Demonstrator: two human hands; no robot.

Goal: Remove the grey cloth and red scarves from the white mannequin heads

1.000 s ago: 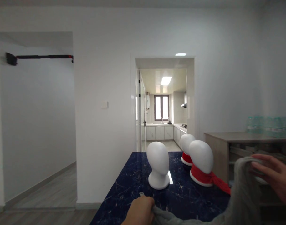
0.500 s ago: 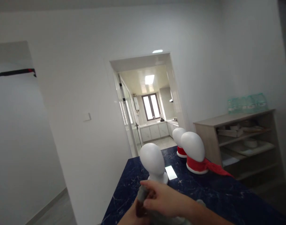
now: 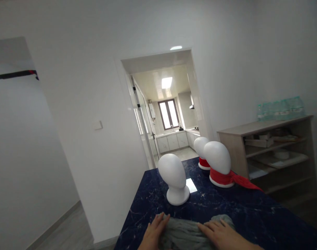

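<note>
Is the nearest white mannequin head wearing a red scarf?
No. The nearest mannequin head has a bare neck; only the two heads behind it, like this one, wear a red scarf.

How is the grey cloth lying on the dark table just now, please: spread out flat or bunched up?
Bunched up. The grey cloth lies in a wrinkled heap on the table, with the left hand and right hand resting flat on it.

Grey scarf (image 3: 186, 234) bunched flat on dark marbled tabletop, near edge.

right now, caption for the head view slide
Both hands flat on a grey cloth before three mannequin heads on a table.
</note>
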